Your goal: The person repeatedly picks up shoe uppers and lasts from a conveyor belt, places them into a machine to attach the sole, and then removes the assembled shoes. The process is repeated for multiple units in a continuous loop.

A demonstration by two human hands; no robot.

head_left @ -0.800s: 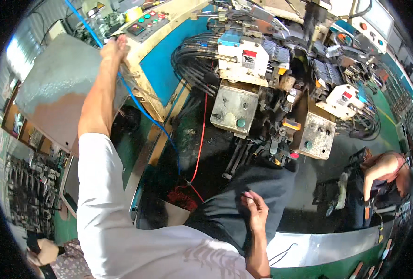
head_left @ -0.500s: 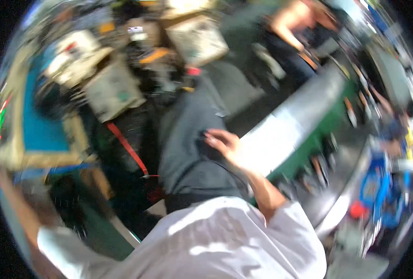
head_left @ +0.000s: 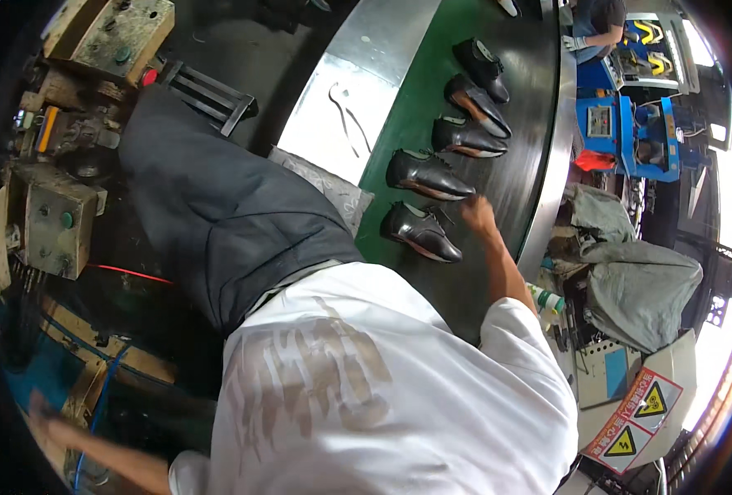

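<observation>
Several black leather shoes lie in a row on a dark conveyor belt (head_left: 522,157) with a green edge strip. My right hand (head_left: 477,213) reaches out over the belt, just right of the nearest shoe (head_left: 422,231) and below the second shoe (head_left: 428,173). Its fingers look curled, and I cannot make out whether it grips anything. My left hand (head_left: 40,408) trails behind at the lower left, blurred, near a blue cable and wooden boards. My white shirt and dark trousers fill the middle of the view.
Grey metal machine boxes (head_left: 52,219) with buttons stand at the left. A steel side plate (head_left: 341,107) borders the belt. Beyond the belt are a blue machine (head_left: 621,124), grey covered bundles (head_left: 638,280), a cabinet with yellow warning signs (head_left: 638,404) and another person (head_left: 597,21).
The view has swung from the wired machine to the shoe conveyor. My right hand left my lap and reached onto the belt. My left arm dropped from the control panel.
</observation>
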